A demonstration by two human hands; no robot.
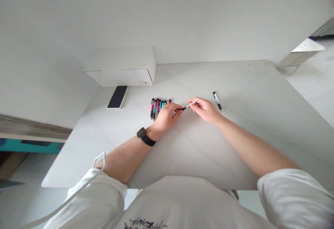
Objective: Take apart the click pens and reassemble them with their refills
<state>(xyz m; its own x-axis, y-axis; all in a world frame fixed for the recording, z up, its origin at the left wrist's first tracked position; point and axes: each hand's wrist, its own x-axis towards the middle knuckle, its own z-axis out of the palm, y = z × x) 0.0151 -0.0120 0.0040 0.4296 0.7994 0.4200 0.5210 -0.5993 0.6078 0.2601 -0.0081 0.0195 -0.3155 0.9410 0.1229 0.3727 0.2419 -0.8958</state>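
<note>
Above the middle of the table, my left hand (168, 116) pinches a small black pen part (184, 108) between thumb and fingers. A thin white stick, apparently a pen refill (192, 103), runs up and to the right from that part. My right hand (206, 110) has its fingertips closed around the refill's other end. Partly hidden behind my left hand, several pens (157, 107) with red, teal and black barrels lie side by side. A single white and black pen (217, 101) rests to the right, just beyond my right hand.
A white box (120, 78) stands against the wall at the back left of the white table (250, 83). In front of it lies a phone (118, 97). A black watch (146, 136) is on my left wrist, and a white cable (75, 195) crosses my left sleeve.
</note>
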